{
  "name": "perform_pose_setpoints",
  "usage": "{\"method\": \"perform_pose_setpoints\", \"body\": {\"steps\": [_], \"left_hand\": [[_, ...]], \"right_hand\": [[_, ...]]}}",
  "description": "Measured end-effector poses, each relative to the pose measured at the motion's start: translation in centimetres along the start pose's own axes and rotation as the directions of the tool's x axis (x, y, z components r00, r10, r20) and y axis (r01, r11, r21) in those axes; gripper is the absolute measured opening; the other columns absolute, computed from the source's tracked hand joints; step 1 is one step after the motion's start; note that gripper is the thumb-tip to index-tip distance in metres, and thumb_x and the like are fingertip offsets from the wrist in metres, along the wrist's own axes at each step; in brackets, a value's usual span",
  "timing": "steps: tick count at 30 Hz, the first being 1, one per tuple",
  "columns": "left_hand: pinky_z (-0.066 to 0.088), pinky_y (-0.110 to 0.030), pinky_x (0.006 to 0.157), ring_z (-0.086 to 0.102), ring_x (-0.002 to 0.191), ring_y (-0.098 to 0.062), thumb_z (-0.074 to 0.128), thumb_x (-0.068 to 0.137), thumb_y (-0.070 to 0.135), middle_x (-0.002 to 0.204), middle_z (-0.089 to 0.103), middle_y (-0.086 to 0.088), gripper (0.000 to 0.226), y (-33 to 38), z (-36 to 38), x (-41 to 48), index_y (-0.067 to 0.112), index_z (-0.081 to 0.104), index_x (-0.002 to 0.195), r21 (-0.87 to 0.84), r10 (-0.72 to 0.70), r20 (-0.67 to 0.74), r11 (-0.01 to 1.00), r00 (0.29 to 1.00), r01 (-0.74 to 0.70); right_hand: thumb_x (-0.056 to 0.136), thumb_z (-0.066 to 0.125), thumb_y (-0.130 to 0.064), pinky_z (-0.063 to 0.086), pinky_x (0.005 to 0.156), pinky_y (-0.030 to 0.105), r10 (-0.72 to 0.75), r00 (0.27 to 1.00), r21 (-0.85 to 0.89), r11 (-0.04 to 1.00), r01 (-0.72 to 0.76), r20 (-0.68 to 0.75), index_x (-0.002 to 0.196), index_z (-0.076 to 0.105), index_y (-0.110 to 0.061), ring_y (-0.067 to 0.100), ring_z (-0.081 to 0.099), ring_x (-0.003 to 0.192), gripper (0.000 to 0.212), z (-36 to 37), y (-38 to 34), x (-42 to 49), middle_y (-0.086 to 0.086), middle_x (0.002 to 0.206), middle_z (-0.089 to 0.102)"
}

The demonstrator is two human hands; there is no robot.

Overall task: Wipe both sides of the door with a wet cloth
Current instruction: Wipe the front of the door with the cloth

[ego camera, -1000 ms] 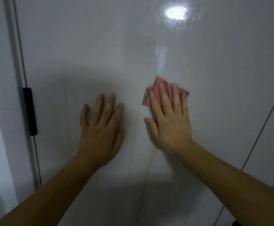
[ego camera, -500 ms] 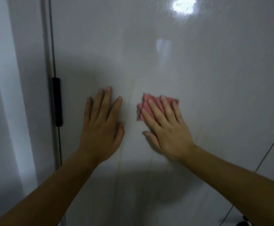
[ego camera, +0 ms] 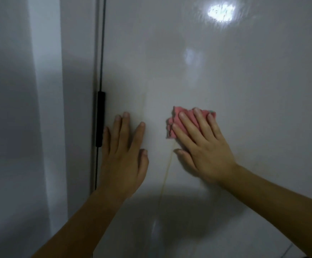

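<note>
Both hands lie flat against the glossy white door panel (ego camera: 244, 90). The left hand (ego camera: 122, 157) is spread open and empty, its little finger just beside a black bar-shaped hinge (ego camera: 100, 119). The right hand (ego camera: 200, 144) presses a crumpled pink cloth (ego camera: 186, 116) to the door with fingers splayed; most of the cloth is hidden under the palm and fingers, only its upper and left edges showing. Whether it is wet cannot be told. Both forearms are cut off by the bottom of the frame. The door shines, with a blurred white light reflection (ego camera: 221, 12) at the top and a faint yellowish streak (ego camera: 165, 175) running down between the hands. A thin dark gap (ego camera: 101, 43) divides the door from the white frame (ego camera: 43, 90) at left. The room is dim, with a shadow across the lower door.
</note>
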State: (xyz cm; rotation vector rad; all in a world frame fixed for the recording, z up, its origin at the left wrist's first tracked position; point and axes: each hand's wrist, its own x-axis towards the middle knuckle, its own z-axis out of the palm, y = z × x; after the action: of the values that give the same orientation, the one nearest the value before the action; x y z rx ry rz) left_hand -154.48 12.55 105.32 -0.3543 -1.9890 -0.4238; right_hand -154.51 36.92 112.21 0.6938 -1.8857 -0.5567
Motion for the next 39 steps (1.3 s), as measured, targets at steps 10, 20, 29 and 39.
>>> {"method": "perform_pose_setpoints", "body": {"steps": [10,20,29,39], "left_hand": [[-0.001,-0.041,0.128,-0.002,0.158,-0.032,0.042,0.097,0.033,0.170,0.002,-0.017,0.072,-1.5,0.3,-1.9,0.012,0.018,0.161,-0.011,-0.038,0.034,0.999,0.999,0.039],[0.019,-0.053,0.125,0.006,0.158,-0.034,0.042,0.098,0.031,0.170,0.009,-0.019,0.068,-2.5,0.5,-4.7,0.010,0.025,0.160,-0.051,-0.048,0.080,0.997,0.996,0.052],[0.010,-0.049,0.128,0.003,0.158,-0.029,0.042,0.098,0.032,0.171,0.005,-0.015,0.070,-3.3,1.2,-6.7,0.009,0.021,0.161,-0.034,-0.052,0.094,0.998,0.994,0.055],[0.015,-0.053,0.126,0.008,0.157,-0.035,0.045,0.096,0.028,0.169,0.011,-0.020,0.069,-3.1,2.0,-8.5,0.005,0.027,0.158,-0.038,-0.082,0.074,0.996,0.994,0.085]], "right_hand": [[0.108,0.035,-0.047,0.008,0.127,0.057,-0.075,0.997,0.013,0.997,0.075,-0.019,0.163,0.021,-0.014,0.039,0.008,0.157,0.065,-1.3,-1.9,9.7,0.013,0.170,0.015],[0.110,0.025,-0.050,0.009,0.126,0.059,-0.130,0.991,-0.032,0.991,0.129,-0.035,0.163,0.020,-0.012,0.041,0.010,0.156,0.066,-2.5,-2.0,16.5,0.017,0.169,0.015],[0.108,0.036,-0.048,0.013,0.127,0.054,-0.377,0.918,-0.020,0.924,0.382,0.125,0.163,0.023,-0.016,0.035,0.013,0.157,0.064,-0.7,-3.3,6.0,0.010,0.170,0.018],[0.108,0.040,-0.048,0.016,0.127,0.053,-0.422,0.899,0.034,0.906,0.421,0.113,0.161,0.027,-0.014,0.035,0.015,0.157,0.065,0.2,-5.0,4.6,0.011,0.169,0.020]]}}
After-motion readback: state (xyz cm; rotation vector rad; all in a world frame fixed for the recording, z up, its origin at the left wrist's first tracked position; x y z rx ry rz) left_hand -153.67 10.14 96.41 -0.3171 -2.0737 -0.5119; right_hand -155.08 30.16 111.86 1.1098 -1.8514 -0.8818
